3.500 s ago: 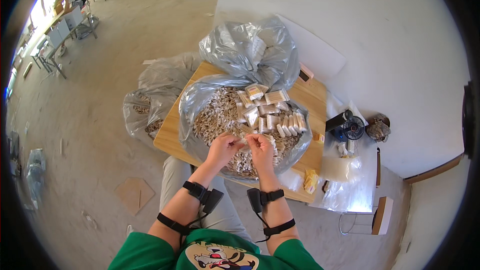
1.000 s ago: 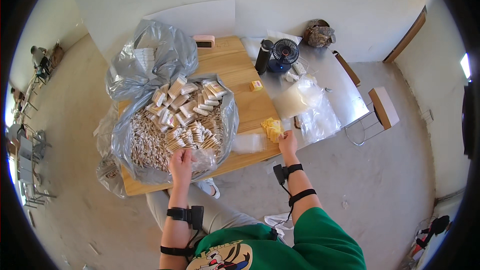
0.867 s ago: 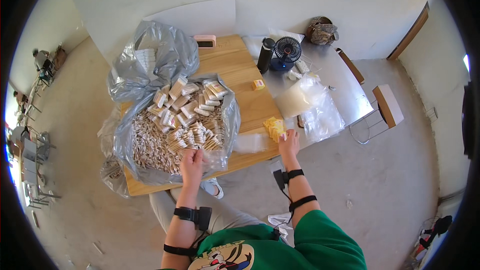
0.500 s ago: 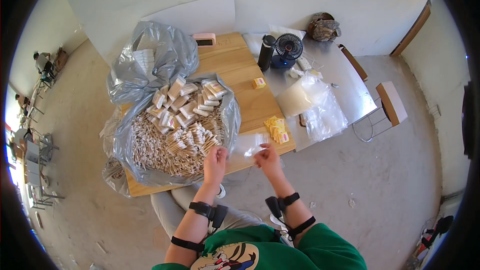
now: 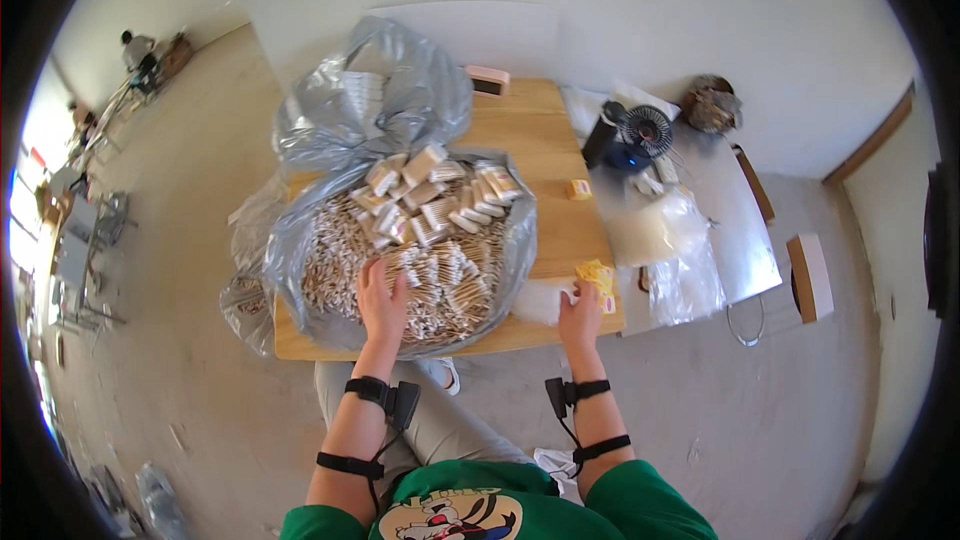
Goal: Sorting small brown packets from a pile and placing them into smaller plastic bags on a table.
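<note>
My left hand (image 5: 382,302) reaches over a big heap of loose cotton swabs (image 5: 335,250), its thumb and fingers apart around a bundle of aligned swabs (image 5: 440,275). Nothing is lifted in it. The heap fills an opened grey plastic bag (image 5: 523,230). Packed clear bags of swabs (image 5: 425,165) lie at the heap's far side. My right hand (image 5: 578,322) is low by the table's front right corner, thumb and fingers apart. It touches or nearly touches small yellow cards (image 5: 597,274). Just left of it a clear plastic bag (image 5: 540,302) lies flat.
Another grey bag (image 5: 400,90) stands behind. A small yellow box (image 5: 579,189) and a pink-framed device (image 5: 488,80) are on the wooden table (image 5: 555,140). A metal table (image 5: 735,260) at right holds a fan (image 5: 645,130), black bottle (image 5: 604,132) and clear bags (image 5: 680,280).
My left hand has left the small clear bag and moved left onto the swabs, its fingers opening. My right hand has let the bag down and shifted toward the yellow cards. The view has turned.
</note>
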A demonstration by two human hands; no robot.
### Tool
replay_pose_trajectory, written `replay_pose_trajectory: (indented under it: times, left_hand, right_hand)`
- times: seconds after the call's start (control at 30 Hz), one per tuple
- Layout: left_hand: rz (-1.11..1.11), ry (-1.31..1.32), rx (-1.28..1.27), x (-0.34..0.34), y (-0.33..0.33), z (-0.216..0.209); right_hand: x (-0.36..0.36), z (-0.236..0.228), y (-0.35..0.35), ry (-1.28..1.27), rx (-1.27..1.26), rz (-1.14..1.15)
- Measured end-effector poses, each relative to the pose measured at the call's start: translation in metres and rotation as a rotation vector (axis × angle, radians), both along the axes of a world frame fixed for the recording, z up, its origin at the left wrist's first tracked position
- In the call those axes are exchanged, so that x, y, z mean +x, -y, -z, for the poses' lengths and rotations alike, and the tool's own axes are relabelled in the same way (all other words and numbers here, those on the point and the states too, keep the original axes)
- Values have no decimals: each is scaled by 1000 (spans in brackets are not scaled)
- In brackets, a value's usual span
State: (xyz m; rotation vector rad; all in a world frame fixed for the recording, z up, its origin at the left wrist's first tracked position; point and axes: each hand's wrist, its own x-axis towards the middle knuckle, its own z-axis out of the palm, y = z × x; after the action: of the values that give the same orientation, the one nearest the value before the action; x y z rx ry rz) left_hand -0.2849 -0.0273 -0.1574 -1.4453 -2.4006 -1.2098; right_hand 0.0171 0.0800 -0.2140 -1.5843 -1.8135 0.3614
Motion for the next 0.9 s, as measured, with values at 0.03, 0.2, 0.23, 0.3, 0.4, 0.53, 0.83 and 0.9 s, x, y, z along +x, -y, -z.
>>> replay_pose_trajectory:
  times: [0.03,0.2,0.23,0.3,0.4,0.53,0.83,0.9]
  left_hand:
    - [9,-58,-8,-4,-2,-1]
    - [302,-191,-140,7,-22,-9]
    - [357,-229,-161,10,-24,-9]
    - [400,-229,-157,10,-27,0]
    - [419,-232,-204,-2,-25,13]
    - [430,-270,-232,-25,-4,23]
    - [351,-315,-401,-47,18,23]
    - [339,-212,-452,-35,14,26]
  right_hand:
    - [0,0,2,47,94,5]
    - [9,3,28,-79,-57,-93]
    - [10,5,33,-95,-44,-133]
    - [6,-1,47,-104,-80,-151]
    - [-6,-12,61,-141,-99,-186]
    - [-28,-25,61,-186,-64,-277]
    - [-156,-72,19,44,261,-628]
    - [-185,-80,2,127,300,-668]
